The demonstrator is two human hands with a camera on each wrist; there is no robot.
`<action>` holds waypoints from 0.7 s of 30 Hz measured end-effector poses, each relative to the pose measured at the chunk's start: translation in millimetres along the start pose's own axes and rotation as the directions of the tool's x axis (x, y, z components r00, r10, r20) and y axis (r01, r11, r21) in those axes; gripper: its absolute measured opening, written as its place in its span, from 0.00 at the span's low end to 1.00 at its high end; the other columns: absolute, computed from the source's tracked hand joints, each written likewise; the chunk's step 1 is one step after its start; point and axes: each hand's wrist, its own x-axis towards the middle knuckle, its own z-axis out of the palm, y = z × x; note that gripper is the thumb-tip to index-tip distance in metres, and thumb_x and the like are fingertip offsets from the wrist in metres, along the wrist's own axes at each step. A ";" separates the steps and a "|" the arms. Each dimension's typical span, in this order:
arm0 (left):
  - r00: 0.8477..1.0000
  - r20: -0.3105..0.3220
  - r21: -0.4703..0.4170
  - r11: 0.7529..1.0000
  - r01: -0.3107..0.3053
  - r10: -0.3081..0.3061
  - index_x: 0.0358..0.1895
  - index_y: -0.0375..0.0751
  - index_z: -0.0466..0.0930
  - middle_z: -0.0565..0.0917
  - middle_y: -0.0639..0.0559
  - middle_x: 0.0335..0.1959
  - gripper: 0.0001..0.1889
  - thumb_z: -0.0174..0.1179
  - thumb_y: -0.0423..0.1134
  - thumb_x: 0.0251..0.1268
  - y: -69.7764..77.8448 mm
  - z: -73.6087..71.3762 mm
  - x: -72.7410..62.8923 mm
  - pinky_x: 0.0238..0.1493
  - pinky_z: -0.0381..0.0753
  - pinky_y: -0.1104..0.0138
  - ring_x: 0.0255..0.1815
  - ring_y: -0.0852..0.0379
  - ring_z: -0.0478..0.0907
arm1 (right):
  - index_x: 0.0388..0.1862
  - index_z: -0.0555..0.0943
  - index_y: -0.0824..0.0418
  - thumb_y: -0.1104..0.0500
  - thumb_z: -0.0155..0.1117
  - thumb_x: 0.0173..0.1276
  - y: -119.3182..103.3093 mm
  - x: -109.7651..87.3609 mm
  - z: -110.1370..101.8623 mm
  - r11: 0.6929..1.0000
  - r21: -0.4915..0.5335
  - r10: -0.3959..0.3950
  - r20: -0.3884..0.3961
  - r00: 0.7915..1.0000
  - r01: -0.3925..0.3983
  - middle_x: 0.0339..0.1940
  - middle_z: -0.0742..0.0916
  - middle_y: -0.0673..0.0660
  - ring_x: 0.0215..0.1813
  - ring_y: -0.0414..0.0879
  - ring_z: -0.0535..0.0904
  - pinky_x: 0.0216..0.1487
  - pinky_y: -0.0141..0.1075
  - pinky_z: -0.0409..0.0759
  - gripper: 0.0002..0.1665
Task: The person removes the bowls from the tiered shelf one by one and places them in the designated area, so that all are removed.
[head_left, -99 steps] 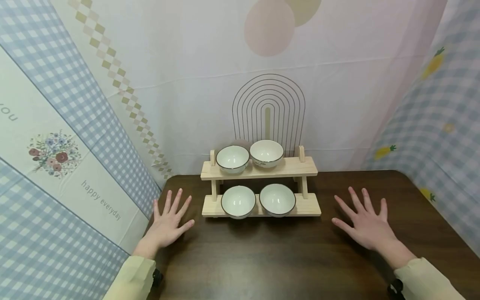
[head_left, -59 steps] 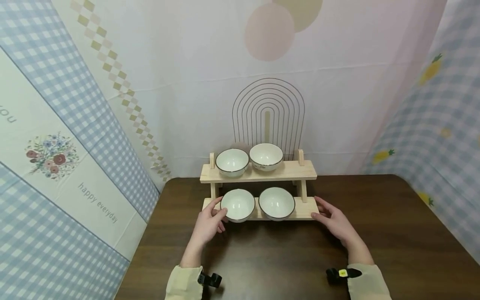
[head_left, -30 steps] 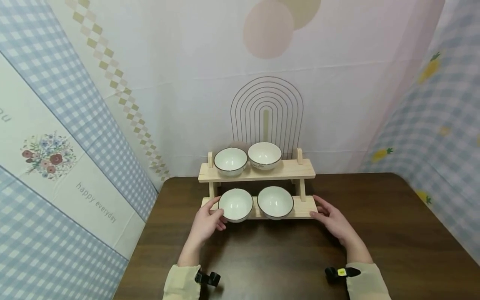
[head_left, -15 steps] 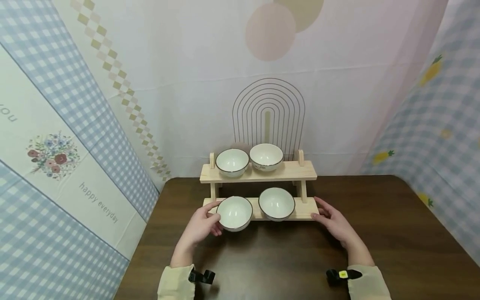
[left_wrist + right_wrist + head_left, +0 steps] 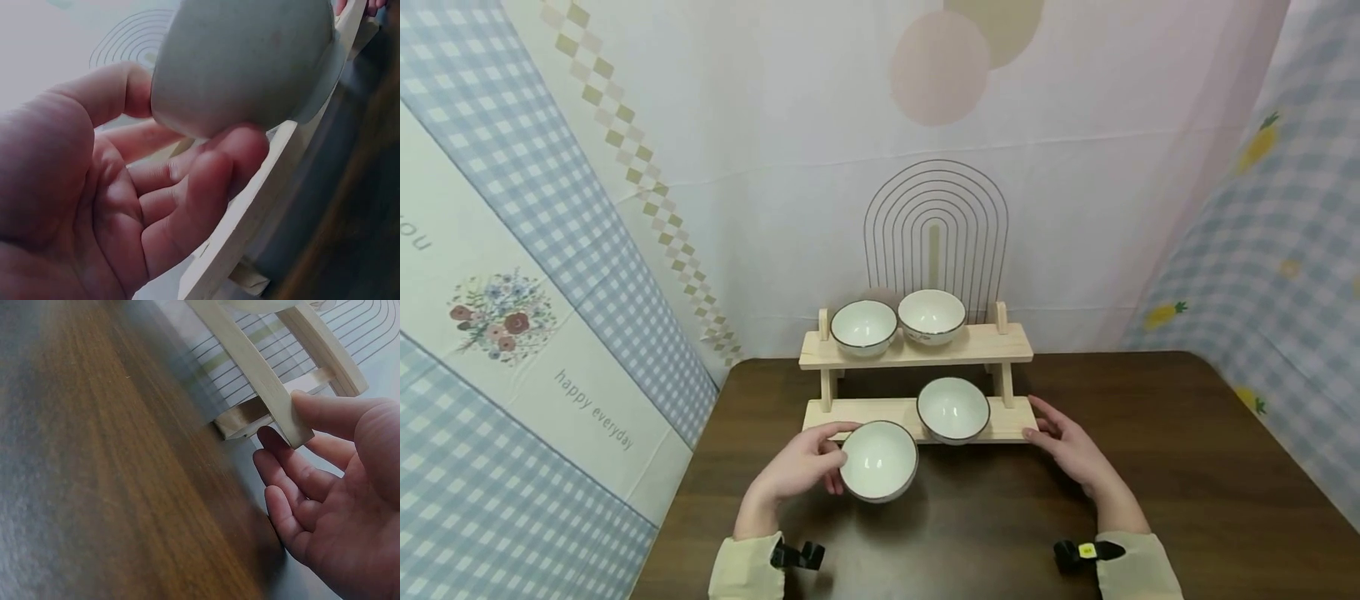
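The left hand (image 5: 797,467) is gripping a round white dark-rimmed bowl (image 5: 880,461) in curled fingers (image 5: 194,200); the right hand (image 5: 1070,447) is pinching a two-tier pale wooden rack (image 5: 861,410).

A cloth-screened tabletop booth: blue-and-white gingham cloths (image 5: 482,475) left and right and a white printed fabric backdrop (image 5: 775,242) far enclose a dark brown wood-grain table (image 5: 977,525).

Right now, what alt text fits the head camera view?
A person's left fingers hold a white bowl in front of a two-tier wooden rack; the right fingers grip its lower shelf. Three more bowls sit on the rack: two above, one below.
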 end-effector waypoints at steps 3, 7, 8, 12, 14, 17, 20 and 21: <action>0.999 0.053 0.007 1.000 -0.005 0.005 0.75 0.34 0.73 0.86 0.44 0.24 0.30 0.54 0.26 0.69 0.6 8.5 3.6 0.28 0.89 0.44 0.22 0.49 0.85 | 0.89 0.55 0.60 0.48 0.66 0.81 0.5 1.5 0.9 1.000 0.000 -0.003 -0.002 1.000 0.003 0.73 0.77 0.75 0.72 0.65 0.75 0.71 0.57 0.74 0.48; 0.994 0.106 0.020 1.000 -0.010 0.008 0.75 0.36 0.74 0.86 0.46 0.25 0.29 0.56 0.27 0.69 2.4 27.1 12.4 0.29 0.90 0.48 0.22 0.51 0.85 | 0.89 0.55 0.60 0.47 0.66 0.81 1.5 2.7 1.2 1.000 -0.003 -0.004 -0.005 1.000 0.004 0.73 0.77 0.75 0.72 0.65 0.75 0.71 0.58 0.74 0.48; 0.993 0.114 0.025 1.000 -0.010 0.007 0.74 0.37 0.75 0.86 0.47 0.25 0.29 0.56 0.27 0.69 2.8 33.3 15.1 0.28 0.90 0.50 0.22 0.52 0.85 | 0.89 0.55 0.60 0.47 0.66 0.81 1.6 2.6 1.1 1.000 -0.002 -0.003 -0.004 1.000 0.003 0.73 0.77 0.75 0.72 0.66 0.75 0.71 0.59 0.73 0.48; 0.988 0.151 0.037 0.999 -0.011 0.005 0.73 0.40 0.77 0.86 0.48 0.23 0.29 0.58 0.28 0.68 6.5 60.3 25.8 0.29 0.90 0.48 0.20 0.54 0.84 | 0.89 0.54 0.61 0.48 0.65 0.82 1.5 2.2 0.6 1.000 0.010 -0.002 0.008 1.000 0.002 0.74 0.76 0.76 0.73 0.67 0.74 0.73 0.61 0.71 0.48; 0.985 0.173 0.044 0.999 -0.016 0.008 0.73 0.42 0.77 0.85 0.49 0.22 0.29 0.57 0.28 0.67 7.6 73.3 32.1 0.29 0.90 0.47 0.19 0.55 0.84 | 0.89 0.53 0.61 0.47 0.64 0.82 1.4 1.9 0.2 1.000 0.014 0.003 0.016 1.000 -0.003 0.74 0.75 0.76 0.73 0.67 0.73 0.74 0.63 0.70 0.48; 0.980 0.201 0.050 0.999 -0.009 -0.001 0.72 0.45 0.78 0.85 0.49 0.21 0.29 0.57 0.29 0.67 9.9 89.5 40.2 0.28 0.90 0.50 0.18 0.56 0.84 | 0.90 0.52 0.60 0.46 0.64 0.82 0.7 0.6 -0.1 1.000 0.018 0.017 0.026 1.000 -0.018 0.75 0.74 0.76 0.74 0.68 0.72 0.75 0.65 0.69 0.49; 0.981 0.195 0.045 0.999 0.007 -0.016 0.71 0.46 0.79 0.85 0.48 0.21 0.28 0.58 0.28 0.67 13.1 103.8 47.2 0.26 0.89 0.55 0.18 0.55 0.84 | 0.90 0.51 0.59 0.45 0.64 0.82 -1.0 -1.1 -1.1 0.999 0.016 0.029 0.036 0.999 -0.029 0.76 0.73 0.77 0.75 0.69 0.71 0.75 0.67 0.68 0.50; 0.982 0.185 0.041 0.999 0.012 -0.020 0.71 0.47 0.80 0.85 0.48 0.21 0.28 0.58 0.28 0.66 14.2 108.3 49.5 0.26 0.89 0.57 0.18 0.55 0.83 | 0.90 0.51 0.58 0.44 0.64 0.82 -1.7 -1.7 -1.7 0.999 0.015 0.032 0.039 0.999 -0.032 0.76 0.73 0.77 0.75 0.69 0.71 0.75 0.67 0.67 0.50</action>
